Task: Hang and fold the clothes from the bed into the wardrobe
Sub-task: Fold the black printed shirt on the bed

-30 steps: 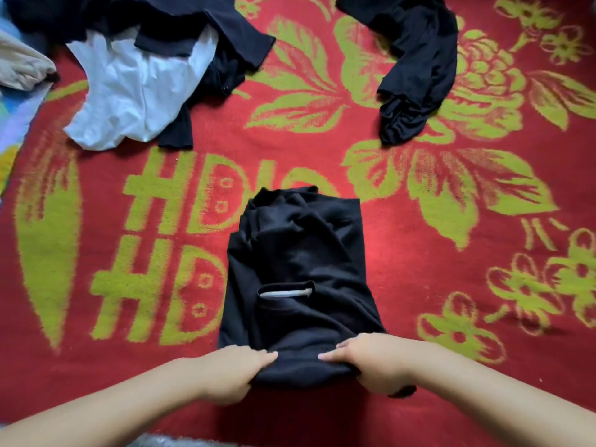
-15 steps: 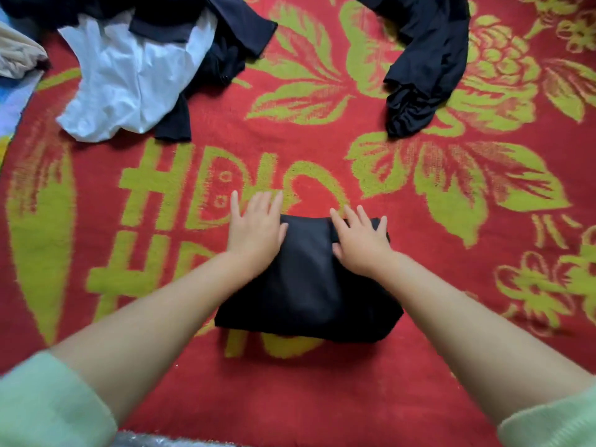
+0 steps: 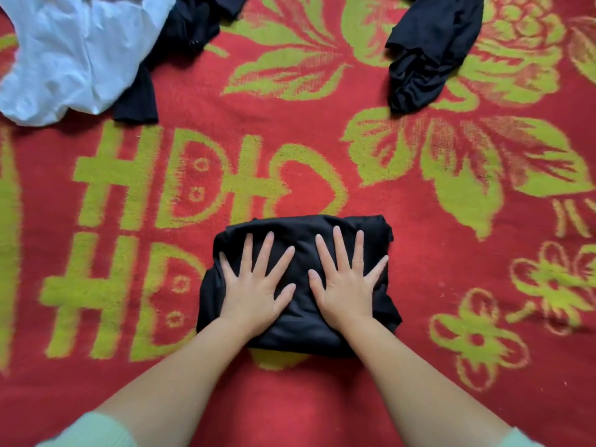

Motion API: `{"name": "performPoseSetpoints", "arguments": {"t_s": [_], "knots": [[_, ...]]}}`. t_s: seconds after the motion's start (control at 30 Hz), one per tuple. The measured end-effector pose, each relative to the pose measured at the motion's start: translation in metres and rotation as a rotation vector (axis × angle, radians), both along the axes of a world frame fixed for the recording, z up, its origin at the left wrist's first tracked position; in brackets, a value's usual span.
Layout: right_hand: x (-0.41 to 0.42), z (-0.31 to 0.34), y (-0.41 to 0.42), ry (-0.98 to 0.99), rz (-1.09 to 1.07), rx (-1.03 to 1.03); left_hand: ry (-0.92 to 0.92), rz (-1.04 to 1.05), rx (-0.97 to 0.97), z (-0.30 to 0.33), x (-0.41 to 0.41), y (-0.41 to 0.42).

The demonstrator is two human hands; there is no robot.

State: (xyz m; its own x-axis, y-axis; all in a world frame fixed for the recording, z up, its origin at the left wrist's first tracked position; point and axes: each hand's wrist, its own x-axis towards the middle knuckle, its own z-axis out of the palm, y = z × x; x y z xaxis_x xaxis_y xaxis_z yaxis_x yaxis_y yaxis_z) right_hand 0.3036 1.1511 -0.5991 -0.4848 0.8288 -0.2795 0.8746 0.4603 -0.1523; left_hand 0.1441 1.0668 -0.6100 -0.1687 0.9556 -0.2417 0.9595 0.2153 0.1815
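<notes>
Both hands, left hand (image 3: 254, 287) and right hand (image 3: 346, 285), press flat with fingers spread on the folded black garment (image 3: 301, 317) to set its creases.

White garment (image 3: 74, 56) cut off top-left; dark garment (image 3: 429, 50) cropped at top, type unclear, perhaps trousers.

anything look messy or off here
The folded black garment under both flat hands, left and right, looks tidy. The white shirt and black clothes behind lie crumpled, not yet folded.
</notes>
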Motion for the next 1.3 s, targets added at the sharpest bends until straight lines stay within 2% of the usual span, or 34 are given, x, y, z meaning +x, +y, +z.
{"name": "performPoseSetpoints", "arguments": {"t_s": [0.1, 0.17, 0.27, 0.33, 0.47, 0.57, 0.67, 0.8, 0.87, 0.97, 1.1, 1.3], "knots": [[0.002, 0.011, -0.003, -0.033, 0.011, -0.056, -0.038, -0.056, -0.051, 0.011, -0.002, -0.007], [0.008, 0.024, -0.003, -0.045, 0.052, -0.091, -0.045, -0.167, -0.047, 0.02, -0.013, -0.021], [0.028, 0.039, -0.024, -0.022, 0.227, -0.157, 0.009, -0.377, -0.053, 0.026, -0.029, -0.053], [0.039, 0.042, -0.041, -0.128, 0.378, -0.141, 0.06, -0.418, -0.119, 0.027, -0.031, -0.065], [0.037, 0.033, -0.048, -0.234, 0.365, -0.03, 0.09, -0.26, -0.076, 0.024, -0.017, -0.054], [0.029, 0.026, -0.064, -0.221, 0.274, -0.014, 0.105, -0.251, -0.049, 0.019, -0.015, -0.049], [0.021, 0.026, -0.075, -0.211, 0.136, -0.021, 0.042, -0.204, -0.072, 0.023, -0.018, -0.04], [0.004, 0.055, -0.047, -0.139, 0.039, -0.171, 0.007, -0.227, -0.257, 0.054, -0.033, -0.013], [-0.001, 0.083, -0.033, -0.126, 0.034, -0.199, 0.015, -0.221, -0.26, 0.085, -0.038, -0.002], [-0.012, 0.138, -0.016, -0.061, 0.085, -0.151, 0.051, -0.218, -0.224, 0.139, -0.046, 0.003], [-0.029, 0.199, -0.015, -0.051, 0.262, -0.06, 0.137, -0.166, -0.183, 0.204, -0.061, -0.018], [-0.079, 0.268, -0.041, 0.01, 0.594, 0.057, 0.223, 0.096, -0.102, 0.282, -0.083, -0.102]]}}
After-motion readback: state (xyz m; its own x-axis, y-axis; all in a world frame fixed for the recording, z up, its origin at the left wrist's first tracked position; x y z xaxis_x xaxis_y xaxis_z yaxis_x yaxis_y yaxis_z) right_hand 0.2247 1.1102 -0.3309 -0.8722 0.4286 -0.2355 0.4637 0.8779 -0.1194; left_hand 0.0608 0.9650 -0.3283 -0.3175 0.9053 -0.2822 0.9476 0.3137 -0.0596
